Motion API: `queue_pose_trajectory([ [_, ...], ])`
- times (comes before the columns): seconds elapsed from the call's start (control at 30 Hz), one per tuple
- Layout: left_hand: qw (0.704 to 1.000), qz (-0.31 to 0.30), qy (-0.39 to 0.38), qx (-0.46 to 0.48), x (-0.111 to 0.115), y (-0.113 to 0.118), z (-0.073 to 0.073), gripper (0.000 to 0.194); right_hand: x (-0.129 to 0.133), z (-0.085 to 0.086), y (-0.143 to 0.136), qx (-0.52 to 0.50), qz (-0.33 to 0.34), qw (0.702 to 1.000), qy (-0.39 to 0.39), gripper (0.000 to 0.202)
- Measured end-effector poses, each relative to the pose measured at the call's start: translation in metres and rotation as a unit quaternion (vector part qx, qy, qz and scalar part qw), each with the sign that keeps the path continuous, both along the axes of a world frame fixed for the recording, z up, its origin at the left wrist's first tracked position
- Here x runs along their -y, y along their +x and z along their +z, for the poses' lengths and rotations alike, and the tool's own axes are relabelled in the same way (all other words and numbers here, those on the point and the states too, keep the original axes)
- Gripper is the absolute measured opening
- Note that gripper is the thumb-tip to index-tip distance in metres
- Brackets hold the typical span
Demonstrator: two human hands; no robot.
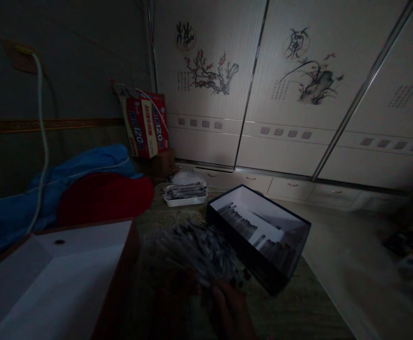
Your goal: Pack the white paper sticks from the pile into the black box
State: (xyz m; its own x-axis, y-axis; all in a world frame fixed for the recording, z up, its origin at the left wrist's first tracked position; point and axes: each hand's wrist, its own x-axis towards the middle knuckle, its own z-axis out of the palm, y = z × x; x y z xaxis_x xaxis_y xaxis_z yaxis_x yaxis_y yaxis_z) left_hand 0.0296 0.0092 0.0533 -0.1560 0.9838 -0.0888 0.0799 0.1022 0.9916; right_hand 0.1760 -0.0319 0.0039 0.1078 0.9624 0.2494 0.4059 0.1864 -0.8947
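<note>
Very dark scene. Right hand (229,307) low at bottom centre, fingers reaching into the near edge of a loose pile of small grey sticks (195,250) on the table (298,311); grip state cannot tell, too dim. Left hand (176,288) barely visible as a dark shape just left of it, at the same pile edge; grip cannot tell either. Just right of the pile, open black box (263,236) with white lining, holding rows of the same sticks. Behind the pile, small white tray (185,194) stacked with more. Left foreground, open red box (61,274) with white inside. Further left, blue cloth (15,208), red round lid (103,196). Red carton (144,125) against the wall. Painted wardrobe doors (280,94) behind.
</note>
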Motion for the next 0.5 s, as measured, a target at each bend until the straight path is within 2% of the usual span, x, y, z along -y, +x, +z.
queue_pose_trajectory([
  [0.07, 1.000, 0.013, -0.008, 0.019, 0.0003, 0.0010, 0.0035, 0.031, -0.0003, 0.0025, -0.0014, -0.008, 0.005, 1.000, -0.004, 0.054],
  [0.17, 0.998, 0.027, -0.028, 0.039, 0.0010, 0.0024, 0.0081, 0.032, 0.0003, 0.0038, -0.0046, -0.044, -0.016, 0.999, -0.012, 0.048],
  [0.27, 0.999, 0.021, -0.023, 0.038, 0.0017, 0.0022, 0.0094, 0.032, 0.0011, 0.0036, -0.0070, -0.078, -0.039, 0.996, -0.020, 0.051],
  [0.37, 1.000, 0.006, -0.009, 0.017, 0.0012, 0.0006, 0.0068, 0.031, 0.0007, 0.0030, -0.0064, -0.083, 0.002, 0.996, -0.015, 0.059],
  [0.5, 1.000, -0.006, 0.003, 0.009, 0.0000, -0.0006, 0.0039, 0.031, -0.0017, 0.0010, -0.0034, -0.113, 0.026, 0.993, -0.035, 0.050],
])
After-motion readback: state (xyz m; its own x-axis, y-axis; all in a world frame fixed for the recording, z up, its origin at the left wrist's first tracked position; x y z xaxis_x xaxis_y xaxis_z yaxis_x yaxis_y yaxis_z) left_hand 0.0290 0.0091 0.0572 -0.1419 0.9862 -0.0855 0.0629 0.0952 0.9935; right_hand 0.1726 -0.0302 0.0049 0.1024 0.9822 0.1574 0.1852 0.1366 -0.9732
